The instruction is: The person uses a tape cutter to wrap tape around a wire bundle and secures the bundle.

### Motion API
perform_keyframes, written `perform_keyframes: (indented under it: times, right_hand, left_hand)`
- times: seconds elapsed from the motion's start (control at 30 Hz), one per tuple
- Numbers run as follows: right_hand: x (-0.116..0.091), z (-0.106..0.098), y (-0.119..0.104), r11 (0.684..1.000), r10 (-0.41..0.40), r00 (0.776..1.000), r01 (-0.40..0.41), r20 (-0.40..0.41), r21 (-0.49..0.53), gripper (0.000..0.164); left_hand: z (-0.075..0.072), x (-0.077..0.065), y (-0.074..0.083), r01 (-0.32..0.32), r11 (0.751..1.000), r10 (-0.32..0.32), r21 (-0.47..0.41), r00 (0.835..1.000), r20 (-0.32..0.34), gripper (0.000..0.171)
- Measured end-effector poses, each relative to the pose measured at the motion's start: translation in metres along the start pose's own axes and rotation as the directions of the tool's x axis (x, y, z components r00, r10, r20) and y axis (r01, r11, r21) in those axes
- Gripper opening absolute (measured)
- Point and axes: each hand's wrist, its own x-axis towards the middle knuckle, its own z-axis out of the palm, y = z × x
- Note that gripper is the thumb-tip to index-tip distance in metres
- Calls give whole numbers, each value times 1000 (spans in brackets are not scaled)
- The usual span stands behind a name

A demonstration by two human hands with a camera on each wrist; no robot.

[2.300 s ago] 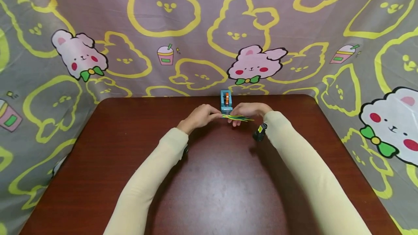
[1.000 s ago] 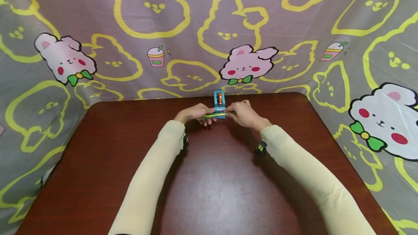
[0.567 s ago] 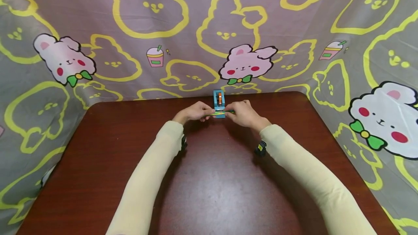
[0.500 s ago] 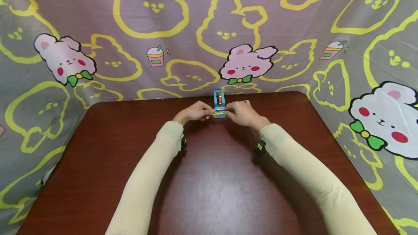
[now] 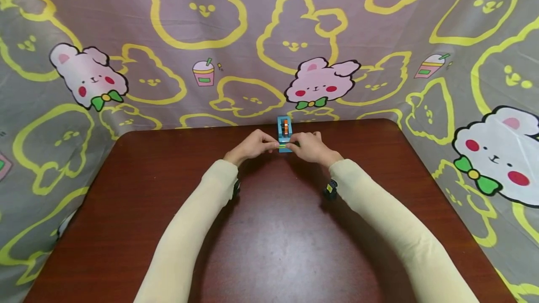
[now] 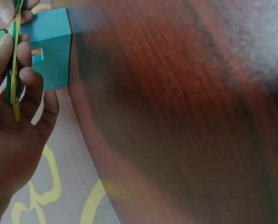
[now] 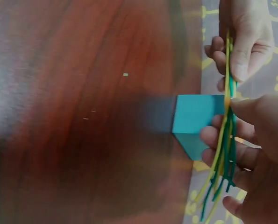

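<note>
In the head view, both hands meet at the far side of the table, in front of a blue tape dispenser (image 5: 284, 140) with an orange roll. Between them lies a bundle of thin green and yellow strands (image 7: 232, 140). My left hand (image 5: 254, 145) pinches one end between thumb and fingers; the left wrist view shows the strands (image 6: 16, 65) running down along its palm. My right hand (image 5: 309, 147) pinches the bundle close by, its thumb on an orange-tinted spot. Loose ends fan out below the right hand in the right wrist view. Fingers partly hide the bundle.
The dark red-brown table (image 5: 278, 228) reaches toward me, with a few tiny pale scraps (image 7: 125, 74) on it. A patterned curtain (image 5: 236, 22) rises behind and along both sides. Black wrist cameras hang under both cuffs.
From 2.3 s ago, the right hand has gone from loosely beside the strands to pinching them. Since 1.0 s ago, the hands have drawn closer together, leaving a shorter stretch of bundle showing.
</note>
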Motion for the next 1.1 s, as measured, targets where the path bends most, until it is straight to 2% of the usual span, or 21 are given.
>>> perform_keyframes:
  times: [0.2, 0.5, 0.63, 0.77, 0.9, 1.1]
  right_hand:
    - [-2, 11, 6, 999, -19, 997, 21, -81, 29, 23]
    - [-4, 21, 9, 998, -22, 987, 31, -162, 57, 18]
    - [-4, 23, 10, 996, -13, 983, 29, -181, 85, 17]
    - [-3, 25, 12, 993, -9, 978, 33, -207, 113, 16]
    - [-2, 28, 15, 990, -21, 972, 53, -234, 132, 15]
    - [-1, 35, 17, 978, -8, 962, 64, -271, 198, 12]
  left_hand:
    - [4, 2, -5, -23, 999, 25, 37, 999, -45, 16]
    - [3, 0, -2, 2, 998, 1, 63, 999, -42, 19]
    - [2, -1, 0, 38, 995, -36, 91, 999, -29, 30]
    - [3, 1, 4, 104, 987, -102, 124, 994, -27, 50]
    - [5, 6, 10, 209, 957, -202, 202, 978, -52, 65]
    - [10, 19, 18, 360, 865, -350, 348, 932, -95, 74]
